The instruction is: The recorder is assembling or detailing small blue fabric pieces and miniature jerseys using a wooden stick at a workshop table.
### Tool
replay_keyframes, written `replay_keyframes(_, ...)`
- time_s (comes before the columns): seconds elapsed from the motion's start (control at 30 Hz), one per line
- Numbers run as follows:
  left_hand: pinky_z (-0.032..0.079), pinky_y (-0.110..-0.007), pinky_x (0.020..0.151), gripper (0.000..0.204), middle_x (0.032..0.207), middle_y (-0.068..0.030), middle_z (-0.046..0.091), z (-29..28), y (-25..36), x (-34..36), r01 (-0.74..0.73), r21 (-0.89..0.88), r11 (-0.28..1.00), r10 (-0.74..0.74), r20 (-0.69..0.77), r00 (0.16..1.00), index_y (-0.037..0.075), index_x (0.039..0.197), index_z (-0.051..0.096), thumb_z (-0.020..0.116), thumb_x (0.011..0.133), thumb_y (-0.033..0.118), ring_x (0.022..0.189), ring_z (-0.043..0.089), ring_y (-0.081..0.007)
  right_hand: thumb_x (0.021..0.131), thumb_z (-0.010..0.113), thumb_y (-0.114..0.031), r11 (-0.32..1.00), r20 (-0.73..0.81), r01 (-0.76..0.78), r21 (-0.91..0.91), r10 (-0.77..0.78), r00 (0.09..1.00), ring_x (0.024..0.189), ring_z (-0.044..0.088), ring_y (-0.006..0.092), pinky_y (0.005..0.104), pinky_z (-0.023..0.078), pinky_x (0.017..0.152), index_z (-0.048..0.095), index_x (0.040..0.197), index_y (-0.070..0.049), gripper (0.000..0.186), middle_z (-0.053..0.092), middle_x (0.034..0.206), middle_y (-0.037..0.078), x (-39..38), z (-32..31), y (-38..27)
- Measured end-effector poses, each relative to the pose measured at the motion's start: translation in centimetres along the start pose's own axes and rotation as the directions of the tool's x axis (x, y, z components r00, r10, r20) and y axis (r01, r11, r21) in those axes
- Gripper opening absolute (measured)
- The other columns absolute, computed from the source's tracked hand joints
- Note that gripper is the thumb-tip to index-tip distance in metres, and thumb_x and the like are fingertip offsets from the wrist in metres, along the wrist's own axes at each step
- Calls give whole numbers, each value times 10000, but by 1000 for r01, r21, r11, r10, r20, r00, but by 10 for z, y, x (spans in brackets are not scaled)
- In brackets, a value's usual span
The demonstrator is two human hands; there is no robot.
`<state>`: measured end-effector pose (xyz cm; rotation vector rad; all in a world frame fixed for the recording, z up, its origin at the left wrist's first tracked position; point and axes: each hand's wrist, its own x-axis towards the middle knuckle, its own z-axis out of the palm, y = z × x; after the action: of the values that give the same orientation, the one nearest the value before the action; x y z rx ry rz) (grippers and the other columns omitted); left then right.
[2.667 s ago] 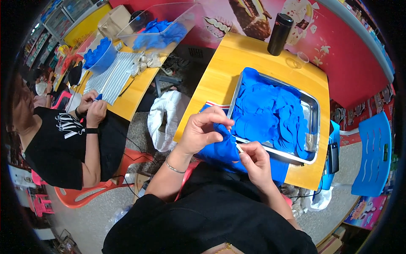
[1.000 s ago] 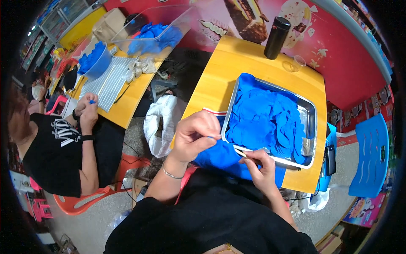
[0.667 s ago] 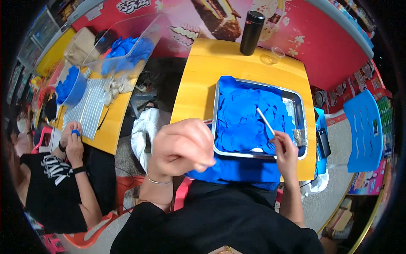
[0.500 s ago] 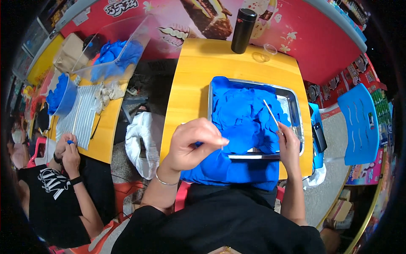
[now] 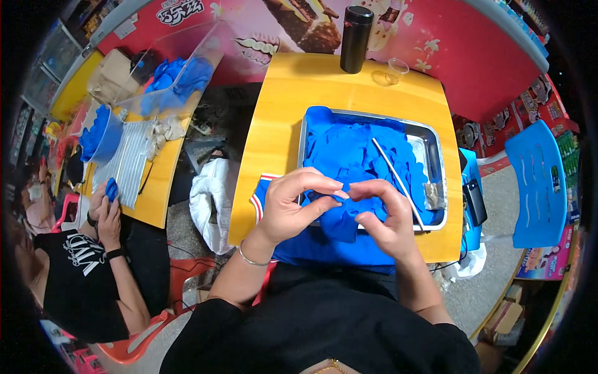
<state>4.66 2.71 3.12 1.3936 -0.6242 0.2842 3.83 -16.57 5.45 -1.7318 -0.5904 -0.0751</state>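
Both hands are at a thin blue cloth piece [image 5: 340, 223] over the near edge of a metal tray [image 5: 436, 156]. My left hand [image 5: 293, 202], a bangle at its wrist, has its thumb and fingertips closed at the top of the piece. My right hand [image 5: 391, 215] curls in from the other side, its index fingertip meeting the left fingers. Its exact grip is partly hidden. Loose blue cloth pieces [image 5: 336, 149] fill most of the tray. A slim pale stick [image 5: 397, 171] lies slanted across them, held by neither hand.
A black flask [image 5: 357, 40] and a clear cup [image 5: 397, 70] stand on the far part of the yellow table [image 5: 283, 81]. At the right is a blue chair [image 5: 537, 181]. On the left, a co-worker's hands [image 5: 107, 209] hold blue material near a clear bin [image 5: 193, 53].
The stick has left my right hand and now lies across the tray. My right hand has moved left to meet my left hand at the blue piece. The co-worker's hands have risen slightly.
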Motion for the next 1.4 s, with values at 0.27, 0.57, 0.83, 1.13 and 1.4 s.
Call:
replay_keyframes(0.27, 465, -248, 635, 184, 805, -62, 670, 21, 12, 3, -113, 289, 951, 100, 58, 993, 25, 892, 656, 681, 719, -33, 720, 599, -159, 730, 716, -77, 998, -54, 44, -54, -47, 997, 788, 631, 177, 278, 498, 702, 625, 941, -16, 238, 652, 880, 97, -9, -1, 2)
replay_keyframes(0.57, 379, -199, 602, 63, 780, 5, 485, 44, 16, -17, 270, 21, 962, -261, -200, 944, 33, 861, 500, 559, 875, 49, 669, 436, -52, 738, 722, -108, 997, -10, -52, -55, 52, 999, 734, 644, 178, 261, 491, 665, 644, 850, -18, 163, 658, 796, 92, -10, -10, -4)
replay_keyframes(0.83, 279, -173, 552, 101, 751, 42, 353, 44, 17, -26, 270, -23, 962, -270, -167, 948, 63, 877, 434, 487, 942, 119, 648, 309, -24, 753, 707, -105, 999, -47, -24, 46, 26, 999, 713, 640, 167, 253, 479, 626, 650, 849, -11, 146, 668, 808, 91, -12, -6, 0)
replay_keyframes(1.13, 273, -173, 550, 136, 734, 47, 340, 29, 22, -42, 127, -29, 991, -130, -183, 974, 66, 869, 436, 508, 941, 157, 634, 299, -23, 777, 672, -70, 999, -67, 21, 37, -18, 998, 702, 623, 112, 228, 461, 605, 628, 783, -2, 81, 661, 781, 82, -22, 11, 0)
replay_keyframes(1.4, 377, -190, 662, 15, 830, -18, 497, 16, 34, -40, 219, 216, 952, -184, -173, 968, 19, 893, 524, 508, 894, 17, 749, 470, -73, 790, 655, -68, 997, -122, -24, -77, 15, 992, 637, 578, 136, 254, 434, 583, 593, 760, 21, 113, 608, 710, 86, -22, 16, 2)
